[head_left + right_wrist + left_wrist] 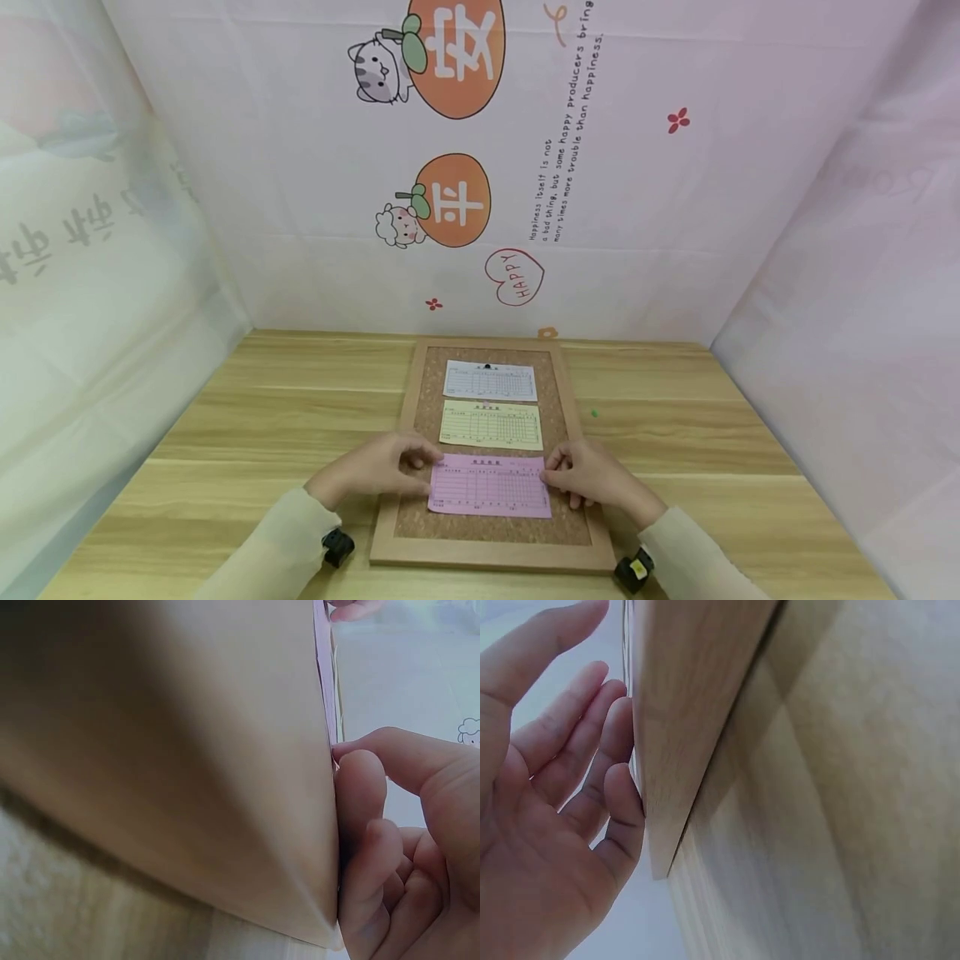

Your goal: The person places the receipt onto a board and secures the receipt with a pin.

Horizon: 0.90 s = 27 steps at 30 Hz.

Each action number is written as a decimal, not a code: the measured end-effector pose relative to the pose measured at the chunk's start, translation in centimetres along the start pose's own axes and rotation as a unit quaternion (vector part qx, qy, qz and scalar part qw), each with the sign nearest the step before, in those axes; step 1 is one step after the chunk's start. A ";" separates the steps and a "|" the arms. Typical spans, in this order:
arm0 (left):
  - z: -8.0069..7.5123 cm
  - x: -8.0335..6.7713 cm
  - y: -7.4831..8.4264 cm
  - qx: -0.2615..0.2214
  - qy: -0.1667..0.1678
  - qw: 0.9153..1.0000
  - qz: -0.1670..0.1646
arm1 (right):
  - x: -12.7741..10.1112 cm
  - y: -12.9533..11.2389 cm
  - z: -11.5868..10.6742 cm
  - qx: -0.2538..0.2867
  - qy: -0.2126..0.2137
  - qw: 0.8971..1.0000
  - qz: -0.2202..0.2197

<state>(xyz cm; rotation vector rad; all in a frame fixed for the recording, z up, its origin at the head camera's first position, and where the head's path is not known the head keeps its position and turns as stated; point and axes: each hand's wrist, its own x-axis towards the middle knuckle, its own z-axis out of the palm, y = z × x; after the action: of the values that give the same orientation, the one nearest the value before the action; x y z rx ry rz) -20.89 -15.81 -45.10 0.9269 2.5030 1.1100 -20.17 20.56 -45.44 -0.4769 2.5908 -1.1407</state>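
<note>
A pink printed form (pixel 489 487) lies on the lower part of a wood-framed corkboard (pixel 491 528). My right hand (pixel 592 475) pinches the form's right edge between thumb and index finger; the right wrist view shows that thumb (pixel 397 750) at the pink paper (pixel 324 667). At the left edge is my left hand (pixel 378 467), its fingers loosely bent and the thumb apart from them. In the left wrist view those fingers (pixel 619 727) lie along the board's side, with no pinch visible. Above the pink form are a yellow form (pixel 490 425) and a white form (pixel 491 383).
A black pin or clip (pixel 487 366) sits at the white form's top, and a small pinkish one (pixel 486 403) at the yellow form's top. The board lies on a wood-grain table (pixel 300 400). A small green item (pixel 594 413) is right of the board. Printed cloth (pixel 315 208) surrounds the table.
</note>
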 end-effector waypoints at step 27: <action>0.7 -0.5 0.9 0.076 -0.009 0.997 0.021 | 0.0 0.0 0.0 0.008 -0.002 1.000 0.002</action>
<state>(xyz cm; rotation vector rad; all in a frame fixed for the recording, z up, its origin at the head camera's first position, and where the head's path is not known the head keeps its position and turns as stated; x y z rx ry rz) -19.81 -15.23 -44.94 1.0300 2.5932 0.9294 -20.17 20.59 -45.41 -0.4708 2.5763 -1.1559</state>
